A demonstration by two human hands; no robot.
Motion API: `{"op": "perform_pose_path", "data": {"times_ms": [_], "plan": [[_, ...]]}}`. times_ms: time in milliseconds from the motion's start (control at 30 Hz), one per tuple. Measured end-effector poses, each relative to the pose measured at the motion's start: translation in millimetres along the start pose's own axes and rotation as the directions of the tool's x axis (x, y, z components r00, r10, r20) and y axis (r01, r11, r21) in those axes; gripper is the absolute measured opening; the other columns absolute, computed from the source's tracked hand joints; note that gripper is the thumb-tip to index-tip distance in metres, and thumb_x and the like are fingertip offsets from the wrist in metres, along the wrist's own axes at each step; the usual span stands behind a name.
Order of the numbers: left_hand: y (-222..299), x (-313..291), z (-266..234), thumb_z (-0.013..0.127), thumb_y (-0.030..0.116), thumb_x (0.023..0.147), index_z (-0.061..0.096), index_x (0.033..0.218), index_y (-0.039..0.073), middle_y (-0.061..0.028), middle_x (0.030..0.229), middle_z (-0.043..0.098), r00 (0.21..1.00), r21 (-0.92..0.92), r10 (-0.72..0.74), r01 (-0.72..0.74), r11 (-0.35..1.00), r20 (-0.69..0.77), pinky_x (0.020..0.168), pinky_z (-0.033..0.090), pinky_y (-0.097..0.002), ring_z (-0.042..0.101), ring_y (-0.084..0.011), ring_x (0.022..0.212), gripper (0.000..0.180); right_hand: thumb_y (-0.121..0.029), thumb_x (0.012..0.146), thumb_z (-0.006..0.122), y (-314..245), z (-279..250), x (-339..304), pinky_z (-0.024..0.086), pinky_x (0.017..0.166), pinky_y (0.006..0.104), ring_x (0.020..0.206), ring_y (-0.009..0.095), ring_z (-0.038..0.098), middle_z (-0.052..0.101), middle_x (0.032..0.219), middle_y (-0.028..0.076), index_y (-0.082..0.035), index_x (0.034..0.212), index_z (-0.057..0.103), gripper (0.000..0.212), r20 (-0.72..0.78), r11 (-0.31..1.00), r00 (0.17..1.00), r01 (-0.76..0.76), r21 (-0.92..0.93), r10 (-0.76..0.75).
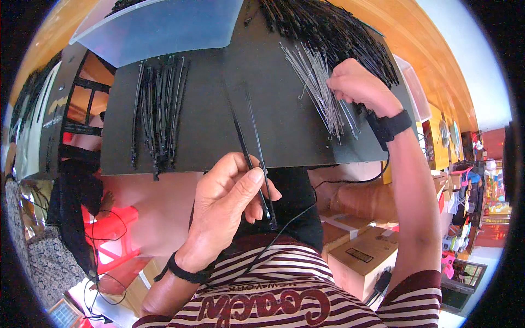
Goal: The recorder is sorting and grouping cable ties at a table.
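My left hand [232, 188] pinches two slim black rods [240, 134] between thumb and fingers, just off the table's near edge. Their far ends point away from me over the table, and they spread slightly apart. My right hand [358, 85] is closed, fingertips down at a loose bundle of thin silvery wires [317, 90], some with bent ends. Whether a wire is between those fingertips is hidden. Left of the rods in my hand lies a row of similar black rods [158, 109], roughly side by side.
On the dark table [210, 109], a large heap of black rods [328, 30] lies at the far right. A translucent plastic bin [164, 27] stands at the far left. Cardboard boxes [363, 249] and a red stool [117, 235] are below. A black cable [350, 180] hangs from my right wristband.
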State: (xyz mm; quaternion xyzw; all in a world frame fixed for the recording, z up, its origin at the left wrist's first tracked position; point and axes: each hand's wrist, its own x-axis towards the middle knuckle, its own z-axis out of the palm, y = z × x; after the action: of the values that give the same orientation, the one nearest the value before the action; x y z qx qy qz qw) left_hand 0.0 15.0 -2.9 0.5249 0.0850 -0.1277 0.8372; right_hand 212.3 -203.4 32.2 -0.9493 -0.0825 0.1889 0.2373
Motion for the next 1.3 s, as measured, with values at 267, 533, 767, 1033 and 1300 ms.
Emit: {"op": "perform_pose_path", "data": {"times_ms": [267,533,767,1033,1300], "plan": [[-7.8,1.9,3.2,0.05,0.023,0.093,0.053,0.095,0.005,-0.0088,0.074,0.063,1.0,0.042,0.021,-0.02,0.999,-0.022,0.043,0.039,-0.0166,0.05,-0.0061,0.05,0.018,-0.018,0.08,0.056,10.5,-8.6,-17.3,0.032,0.043,0.0214,0.049,0.006,0.043,0.051,0.057,0.001,-0.003,0.066,0.056,0.02,-0.023,0.996,0.999,0.032,0.082,-0.03],[-0.9,4.2,6.9,0.054,0.022,0.092,0.054,0.097,0.003,-0.0043,0.078,0.058,0.998,-0.005,0.057,-0.057,0.998,-0.025,0.047,0.04,-0.0181,0.05,-0.006,0.056,0.02,-0.019,0.088,0.049,-23.7,-2.5,-80.1,0.034,0.043,0.0199,0.051,0.005,0.046,0.051,0.061,-0.002,-0.006,0.075,0.054,0.019,0.013,0.897,0.987,0.142,0.419,-0.162],[1.1,6.1,13.7,0.056,0.021,0.091,0.056,0.096,0.001,-0.0015,0.077,0.055,0.999,0.002,0.033,-0.033,0.999,0.007,0.048,0.039,-0.0189,0.049,-0.006,0.055,0.021,-0.018,0.092,0.049,-37.2,32.9,-116.2,0.037,0.042,0.0172,0.053,0.004,0.052,0.055,0.067,0.0,-0.005,0.085,0.051,0.015,-0.028,0.783,0.974,0.196,0.59,-0.223],[5.0,4.3,24.1,0.056,0.02,0.091,0.056,0.094,0.002,-0.0009,0.077,0.057,0.994,0.163,-0.081,0.067,0.984,0.08,0.052,0.039,-0.0174,0.047,-0.0041,0.059,0.018,-0.014,0.093,0.049,-31.9,51.3,-121.5,0.032,0.042,0.0157,0.05,0.003,0.045,0.055,0.073,0.003,-0.003,0.086,0.049,0.013,-0.177,0.63,0.943,0.322,0.707,-0.283],[-1.7,-0.4,29.2,0.056,0.019,0.091,0.056,0.091,0.001,-0.0041,0.085,0.062,0.994,0.098,0.001,-0.012,0.995,0.109,0.052,0.038,-0.0164,0.046,-0.0028,0.059,0.018,-0.009,0.089,0.054,-26.5,58.5,-132.8,0.035,0.043,0.0169,0.051,0.003,0.045,0.05,0.066,-0.002,-0.003,0.086,0.051,0.007,-0.127,0.448,0.955,0.239,0.861,-0.266]]}}
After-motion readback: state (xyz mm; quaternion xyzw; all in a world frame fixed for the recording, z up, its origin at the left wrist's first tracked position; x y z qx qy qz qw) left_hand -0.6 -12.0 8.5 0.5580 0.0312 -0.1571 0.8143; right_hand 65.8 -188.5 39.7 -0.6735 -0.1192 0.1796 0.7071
